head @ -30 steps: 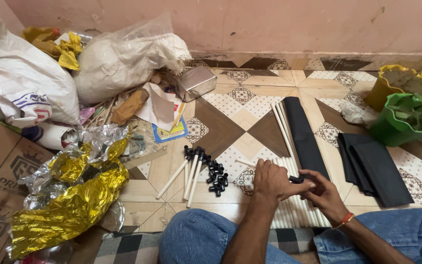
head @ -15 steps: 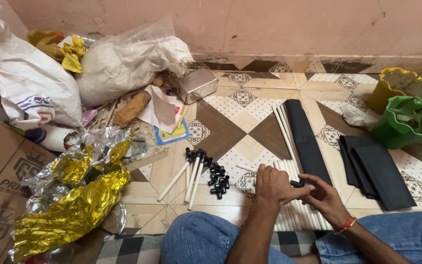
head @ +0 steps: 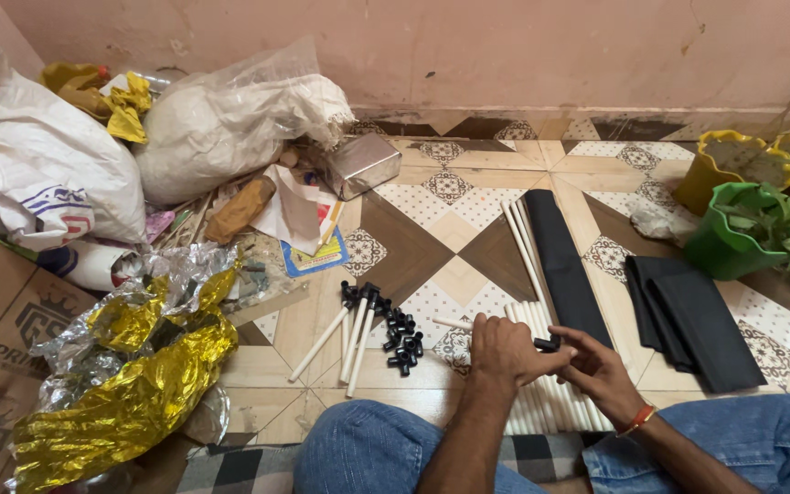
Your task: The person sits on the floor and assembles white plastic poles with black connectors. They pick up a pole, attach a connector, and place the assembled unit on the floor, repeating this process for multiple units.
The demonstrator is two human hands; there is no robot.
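Black plastic is showing between the two hands: a small connector point(head: 547, 344) is being pinched where the fingertips are meeting, just above a row of white rods point(head: 541, 402) lying side by side on the tiled floor point(head: 432, 229). The left hand point(head: 505, 350) is curling knuckles-up over the near end of those rods, thumb and forefinger closing on the connector; the right hand point(head: 599, 366), an orange band at its wrist, is coming in from the other side with fingers spread and its forefinger touching the same piece. Whether a rod is gripped under the left palm, I cannot tell.

Judging by how things are lying, the work is looking barely begun. To the left of the hands, a few rods with black caps point(head: 351, 331) are resting apart from the rest, and beside them a loose heap of black connectors point(head: 401, 342) is waiting. Most rods under the hands are showing bare ends.

Beyond the hands a long black strip point(head: 564, 261) is stretching toward the wall, with folded black sheets point(head: 692, 320) off to the right near a green pot point(head: 733, 242). Far left, crumpled gold foil point(head: 130, 393) and white sacks point(head: 230, 119) are piling up.
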